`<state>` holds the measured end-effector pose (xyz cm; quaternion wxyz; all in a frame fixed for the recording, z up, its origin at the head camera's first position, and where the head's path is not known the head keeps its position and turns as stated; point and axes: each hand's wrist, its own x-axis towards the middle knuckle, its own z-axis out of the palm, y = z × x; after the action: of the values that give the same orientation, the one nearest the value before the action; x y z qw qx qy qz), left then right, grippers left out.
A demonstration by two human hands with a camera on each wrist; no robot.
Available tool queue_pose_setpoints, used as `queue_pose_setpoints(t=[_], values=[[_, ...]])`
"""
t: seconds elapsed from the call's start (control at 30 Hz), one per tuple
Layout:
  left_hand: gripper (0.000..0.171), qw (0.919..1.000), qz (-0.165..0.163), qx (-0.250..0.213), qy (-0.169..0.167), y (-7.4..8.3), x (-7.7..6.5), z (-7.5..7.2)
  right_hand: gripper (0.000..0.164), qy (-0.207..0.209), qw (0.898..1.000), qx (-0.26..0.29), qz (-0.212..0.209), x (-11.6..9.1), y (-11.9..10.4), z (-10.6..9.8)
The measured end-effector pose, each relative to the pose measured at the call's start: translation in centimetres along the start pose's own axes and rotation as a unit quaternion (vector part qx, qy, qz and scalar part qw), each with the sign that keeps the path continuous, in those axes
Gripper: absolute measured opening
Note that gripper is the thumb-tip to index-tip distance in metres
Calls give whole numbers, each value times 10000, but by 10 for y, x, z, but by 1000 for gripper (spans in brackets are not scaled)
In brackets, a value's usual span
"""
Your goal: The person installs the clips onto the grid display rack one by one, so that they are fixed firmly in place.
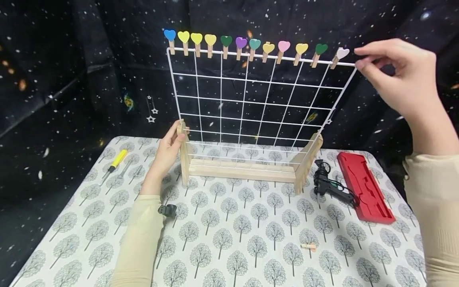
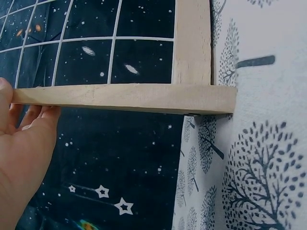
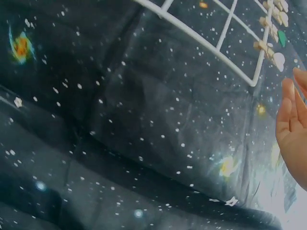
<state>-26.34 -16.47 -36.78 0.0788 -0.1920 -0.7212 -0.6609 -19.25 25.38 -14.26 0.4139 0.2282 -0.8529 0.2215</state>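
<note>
A white wire grid (image 1: 215, 51) stands tilted in a pale wooden stand (image 1: 244, 174). Along its top bar sits a row of heart-topped clothespins (image 1: 284, 46) in several colours. My left hand (image 1: 168, 147) grips the upper end of the stand's left side board (image 2: 124, 98), thumb on one face and fingers on the other. Up at the grid's top right corner is my right hand (image 1: 405, 71), thumb and fingertips close together beside the white-heart clothespin (image 1: 343, 53). In the right wrist view that hand (image 3: 292, 120) appears just apart from the clothespin, holding nothing visible.
A small clothespin (image 1: 308, 247) lies on the tree-print tablecloth (image 1: 215, 271). To the right are a black gun-shaped tool (image 1: 333, 191) with a cord and a red moulded tray (image 1: 365, 187). A yellow-handled screwdriver (image 1: 118, 159) lies at the left. Behind hangs a dark starry cloth (image 1: 107, 79).
</note>
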Motion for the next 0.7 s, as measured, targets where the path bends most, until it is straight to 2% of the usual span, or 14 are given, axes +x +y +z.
queue_pose_setpoints(t=[0.07, 0.13, 0.2, 0.3, 0.37, 0.5, 0.7], values=[[48, 10000, 10, -24, -14, 0, 0, 1, 15, 115, 9990, 411, -136, -12, -5, 3], [48, 10000, 27, -47, -20, 0, 0, 1, 14, 21, 9981, 620, -24, -27, -9, 7], [48, 10000, 55, -67, -10, 0, 0, 0, 16, -270, 9969, 709, 228, -46, -7, 15], [49, 10000, 47, -59, -21, 0, 1, 0, 21, -1046, 9909, 651, 548, -81, 10, 33], [49, 10000, 22, -55, -40, -1, 2, 0, 22, -1658, 9810, 672, 750, -108, 23, 46], [50, 10000, -33, -31, -47, -2, 2, 1, 23, -2466, 9624, 744, 861, -161, 29, 65], [49, 9999, 109, -67, -7, -2, 1, 1, 25, -3360, 9353, 997, 496, -231, 37, 77]])
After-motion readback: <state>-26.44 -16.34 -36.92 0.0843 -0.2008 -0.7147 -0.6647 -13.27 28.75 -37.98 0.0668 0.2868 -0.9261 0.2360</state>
